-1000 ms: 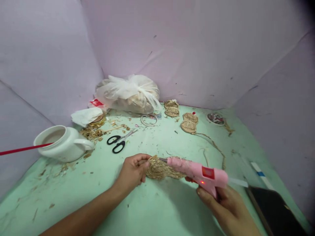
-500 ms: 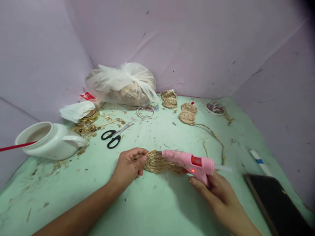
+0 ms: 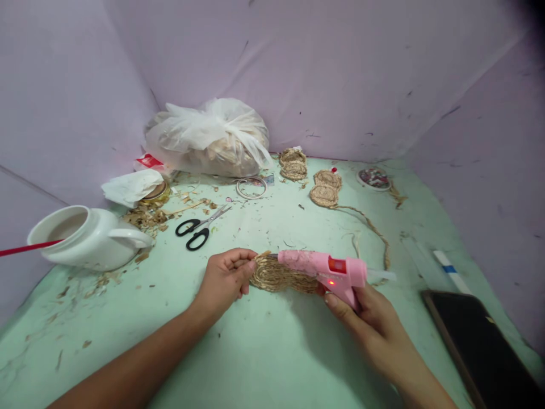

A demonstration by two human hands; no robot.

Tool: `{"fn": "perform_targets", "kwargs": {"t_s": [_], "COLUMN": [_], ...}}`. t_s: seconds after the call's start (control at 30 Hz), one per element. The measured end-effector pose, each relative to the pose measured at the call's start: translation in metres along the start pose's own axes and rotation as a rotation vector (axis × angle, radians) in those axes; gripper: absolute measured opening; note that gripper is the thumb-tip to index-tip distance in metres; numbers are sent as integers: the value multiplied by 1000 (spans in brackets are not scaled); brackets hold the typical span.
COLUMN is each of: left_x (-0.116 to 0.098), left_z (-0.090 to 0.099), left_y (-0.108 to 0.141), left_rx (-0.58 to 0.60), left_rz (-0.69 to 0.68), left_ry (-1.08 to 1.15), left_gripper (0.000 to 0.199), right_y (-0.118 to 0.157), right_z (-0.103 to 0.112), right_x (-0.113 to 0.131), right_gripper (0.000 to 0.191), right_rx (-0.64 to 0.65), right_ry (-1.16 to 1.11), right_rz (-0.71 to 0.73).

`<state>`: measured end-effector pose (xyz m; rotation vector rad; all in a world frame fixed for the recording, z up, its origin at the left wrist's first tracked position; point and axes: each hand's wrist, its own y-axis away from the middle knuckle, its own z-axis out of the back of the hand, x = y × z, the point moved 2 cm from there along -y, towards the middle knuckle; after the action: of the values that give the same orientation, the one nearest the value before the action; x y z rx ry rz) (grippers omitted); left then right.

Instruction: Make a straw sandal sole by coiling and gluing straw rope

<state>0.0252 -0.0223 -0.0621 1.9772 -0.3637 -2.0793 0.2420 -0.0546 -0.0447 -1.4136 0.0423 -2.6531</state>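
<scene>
Near the middle of the green table, my left hand (image 3: 230, 278) pinches the left end of a coiled braided-fibre piece (image 3: 276, 278), shaped like a small sole. A pink glue gun (image 3: 319, 264) with a lit red light is in my right hand (image 3: 370, 324), its fingers wrapped round the handle. The gun's nozzle points left, close to the piece's upper left edge; whether it touches I cannot tell. A clear glue stick (image 3: 381, 274) sticks out behind the gun. The gun hides part of the piece's right side.
Black-handled scissors (image 3: 200, 230) lie left of centre, beyond a white jug (image 3: 102, 238). A stuffed plastic bag (image 3: 213, 139) stands at the back. Two more braided pieces (image 3: 326, 189) (image 3: 293, 165), a small bowl (image 3: 374, 179) and a phone (image 3: 481, 346) are farther off or right.
The whole view has shifted slightly, so things sit a little higher. Both hands keep their grips, and the glue gun's nozzle stays near the piece's upper edge.
</scene>
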Motion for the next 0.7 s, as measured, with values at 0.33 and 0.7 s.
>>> {"fn": "perform_targets", "kwargs": {"t_s": [0.33,0.7], "left_x": [1,-3], "left_z": [1,0], "left_y": [0,1], "left_rx": [-8,-25], "left_rz": [-4,2], "left_ry": [-16,-13], "left_gripper": [21,22], "right_y": [2,1], "right_z": [1,6], "right_x": [-7,-5], "right_gripper": [20,19], "right_rx": [8,-5], "right_ry": [23,28], "right_rz": [-54,-47]}}
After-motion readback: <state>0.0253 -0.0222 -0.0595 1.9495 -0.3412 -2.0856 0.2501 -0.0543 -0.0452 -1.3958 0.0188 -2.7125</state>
